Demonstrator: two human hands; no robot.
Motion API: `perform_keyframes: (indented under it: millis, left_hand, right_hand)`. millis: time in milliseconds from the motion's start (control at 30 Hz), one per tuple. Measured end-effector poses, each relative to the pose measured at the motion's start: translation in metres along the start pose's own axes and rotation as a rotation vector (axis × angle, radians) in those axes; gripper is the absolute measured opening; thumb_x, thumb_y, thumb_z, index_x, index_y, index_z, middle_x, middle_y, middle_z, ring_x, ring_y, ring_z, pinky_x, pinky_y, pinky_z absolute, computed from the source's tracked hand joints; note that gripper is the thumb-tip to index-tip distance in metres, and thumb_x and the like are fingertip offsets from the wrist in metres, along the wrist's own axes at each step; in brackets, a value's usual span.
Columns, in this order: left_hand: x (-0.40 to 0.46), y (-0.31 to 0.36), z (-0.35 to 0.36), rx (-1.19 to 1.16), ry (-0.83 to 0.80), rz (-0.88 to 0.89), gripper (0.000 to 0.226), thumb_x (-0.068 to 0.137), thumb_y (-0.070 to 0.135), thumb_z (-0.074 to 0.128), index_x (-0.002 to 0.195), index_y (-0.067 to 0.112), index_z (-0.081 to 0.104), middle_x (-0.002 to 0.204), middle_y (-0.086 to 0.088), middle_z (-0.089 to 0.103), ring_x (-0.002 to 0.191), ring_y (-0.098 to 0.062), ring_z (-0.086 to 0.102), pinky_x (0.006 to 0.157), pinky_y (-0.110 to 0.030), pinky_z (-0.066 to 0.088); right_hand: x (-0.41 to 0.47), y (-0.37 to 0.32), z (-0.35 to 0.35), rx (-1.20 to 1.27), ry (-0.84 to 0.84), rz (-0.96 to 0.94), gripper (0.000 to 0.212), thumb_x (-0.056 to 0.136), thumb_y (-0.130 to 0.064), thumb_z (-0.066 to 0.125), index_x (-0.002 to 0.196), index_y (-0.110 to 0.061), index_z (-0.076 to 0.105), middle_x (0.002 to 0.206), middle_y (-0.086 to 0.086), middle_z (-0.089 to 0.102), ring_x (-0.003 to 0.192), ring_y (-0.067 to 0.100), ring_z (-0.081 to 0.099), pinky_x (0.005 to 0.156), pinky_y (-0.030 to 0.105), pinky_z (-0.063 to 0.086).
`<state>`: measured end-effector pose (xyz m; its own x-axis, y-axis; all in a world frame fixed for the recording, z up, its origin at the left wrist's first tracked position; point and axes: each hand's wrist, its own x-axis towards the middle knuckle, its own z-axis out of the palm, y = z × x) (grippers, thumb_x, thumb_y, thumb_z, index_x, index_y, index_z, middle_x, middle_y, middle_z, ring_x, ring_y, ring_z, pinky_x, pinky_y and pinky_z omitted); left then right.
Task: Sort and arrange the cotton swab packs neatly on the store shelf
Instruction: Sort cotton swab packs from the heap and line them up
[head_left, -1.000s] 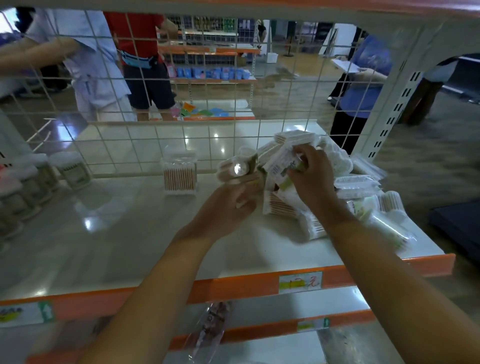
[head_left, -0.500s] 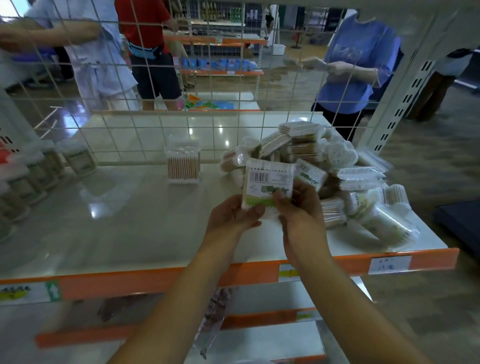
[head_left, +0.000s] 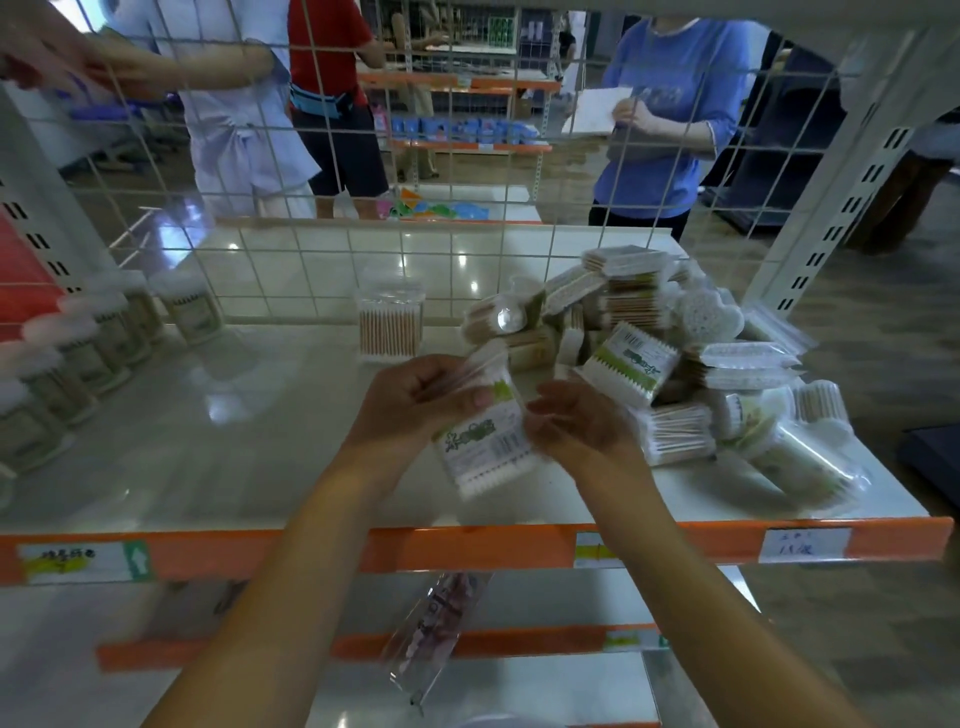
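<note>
The left hand grips a flat swab pack above the shelf, the right hand pinching its edge loosely, so it could slip, or the nearby pile topple.

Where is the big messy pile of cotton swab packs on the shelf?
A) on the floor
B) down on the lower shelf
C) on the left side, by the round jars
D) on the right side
D: the heap of cotton swab packs lies on the right part of the shelf, while the round jars stand in a row at the left.
</note>
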<state>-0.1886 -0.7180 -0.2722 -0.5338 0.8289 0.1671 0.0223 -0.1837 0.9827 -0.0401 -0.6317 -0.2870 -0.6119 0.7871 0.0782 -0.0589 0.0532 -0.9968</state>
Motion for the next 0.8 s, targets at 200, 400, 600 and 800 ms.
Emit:
perform_keyframes:
  millis: [200,400,600,800]
  left_hand:
    - [0.0,0.003,0.0,-0.045,0.033,-0.073,0.041,0.052,0.013,0.075,0.091,0.018,0.066,0.08,0.004,0.071,0.077,-0.013,0.068,0.062,-0.023,0.054]
    - [-0.008,-0.005,0.006,-0.401,0.037,-0.161,0.025,0.065,0.008,0.065,0.09,0.009,0.066,0.085,-0.005,0.072,0.079,-0.021,0.069,0.059,-0.029,0.056]
    - [-0.016,-0.011,0.011,-0.321,0.014,-0.184,0.025,0.064,0.012,0.069,0.088,0.004,0.063,0.085,-0.009,0.072,0.076,-0.024,0.069,0.059,-0.029,0.057]
    - [-0.016,-0.007,0.01,-0.309,0.027,-0.156,0.022,0.066,0.01,0.066,0.087,0.004,0.064,0.084,-0.007,0.073,0.075,-0.022,0.069,0.058,-0.028,0.056]
  right_hand:
    - [-0.003,0.003,0.01,0.046,-0.115,-0.019,0.023,0.078,-0.002,0.067,0.093,-0.02,0.064,0.084,0.004,0.068,0.08,0.018,0.064,0.078,0.034,0.055]
    - [0.0,0.002,0.011,0.339,0.03,-0.087,0.023,0.072,0.004,0.067,0.078,-0.008,0.049,0.065,-0.005,0.064,0.067,0.01,0.063,0.062,0.023,0.053]
    - [0.004,0.003,0.013,0.369,0.144,-0.147,0.022,0.067,-0.01,0.066,0.079,-0.012,0.048,0.074,0.009,0.053,0.071,0.018,0.056,0.068,0.033,0.049]
    - [0.0,0.0,0.016,0.352,0.129,-0.204,0.025,0.07,-0.007,0.071,0.082,-0.011,0.049,0.069,0.003,0.059,0.068,0.015,0.059,0.067,0.032,0.052]
